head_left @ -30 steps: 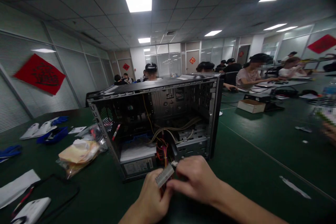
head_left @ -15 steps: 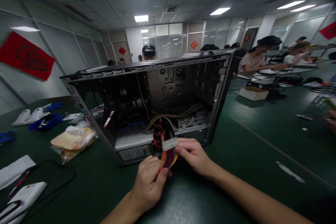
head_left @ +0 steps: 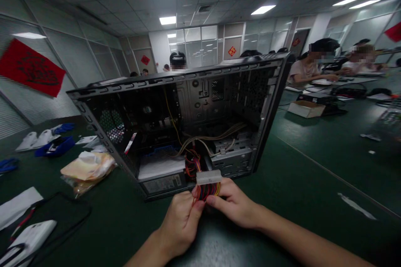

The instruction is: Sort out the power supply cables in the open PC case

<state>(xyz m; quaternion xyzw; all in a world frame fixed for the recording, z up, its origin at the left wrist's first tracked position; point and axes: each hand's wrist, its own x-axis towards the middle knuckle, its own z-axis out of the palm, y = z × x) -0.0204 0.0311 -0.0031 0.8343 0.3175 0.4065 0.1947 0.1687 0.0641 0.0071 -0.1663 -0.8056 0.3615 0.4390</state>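
Observation:
In front of me an open computer case [head_left: 216, 100] lies with its inside facing me. A bundle of coloured power cables [head_left: 206, 190] comes out of it, ending in a wide white connector [head_left: 209, 177]. My left hand [head_left: 180, 219] is closed around the cables, its thumb pressed on them. My right hand [head_left: 236, 204] pinches the same cables just below the connector. The power supply [head_left: 163, 180] sits at the case's lower left, behind my hands. Beige cables [head_left: 213, 135] and a thin yellow wire [head_left: 172, 119] run through the case's inside.
On the left of the green table [head_left: 103, 233] lie a plastic bag [head_left: 89, 171], a blue tray [head_left: 54, 148] and a white device [head_left: 28, 240] with black leads. To the right are an open carton [head_left: 305, 109] and a plastic strip [head_left: 357, 206]. Other people sit farther back.
The connector has shifted slightly right and down and turned so its long side faces me. My right hand has moved from the connector's end down onto the cables. The left stays closed.

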